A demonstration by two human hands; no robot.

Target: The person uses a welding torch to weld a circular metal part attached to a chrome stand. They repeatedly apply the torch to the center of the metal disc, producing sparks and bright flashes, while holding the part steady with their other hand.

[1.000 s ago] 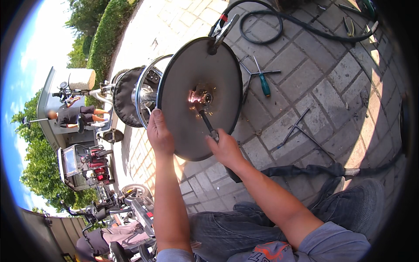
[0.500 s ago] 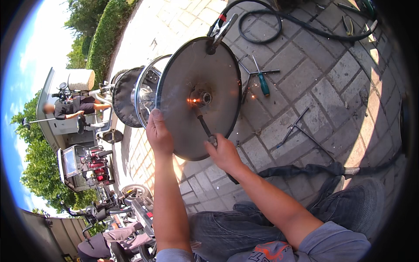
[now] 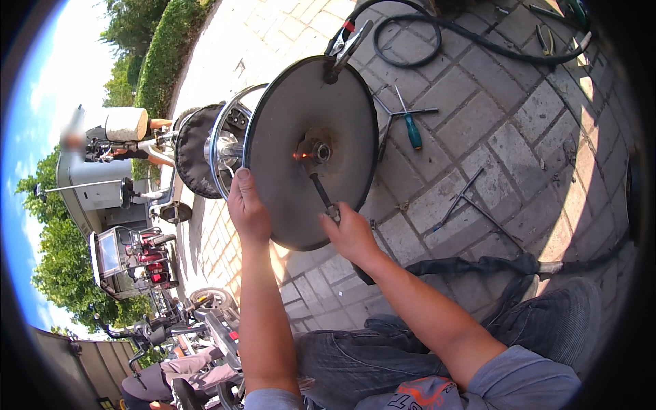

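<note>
1. The left hand (image 3: 250,213) grasps the left edge of a big dark disc (image 3: 336,123), thumb laid on the near face; its fingers are hidden behind.
2. The right hand (image 3: 352,238) is closed around a slim dark torch (image 3: 319,186), gripping it by the grey collar near the disc's lower part.
3. The torch points up and to the left across the disc's face, toward its middle. A small orange glow (image 3: 301,156) burns just left of a round metal hub (image 3: 321,152); whether the torch tip touches metal there I cannot quite tell.
4. The disc stands tilted on edge in front of the person. A metal clamp (image 3: 347,51) bites its upper edge, and a black cable (image 3: 471,39) loops away to the right.
5. Behind the disc, to the left, are a shiny metal ring (image 3: 220,140) and a round black cover (image 3: 193,152).
6. On the paving (image 3: 437,167), right of the disc, a green-handled screwdriver (image 3: 413,131) lies across a three-armed wrench (image 3: 387,130). Another three-armed wrench (image 3: 467,197) lies nearer the person, with pliers (image 3: 545,41) well apart at upper right.
7. Farther left stand a red three-wheeler (image 3: 156,265) and a hedge (image 3: 160,72).
</note>
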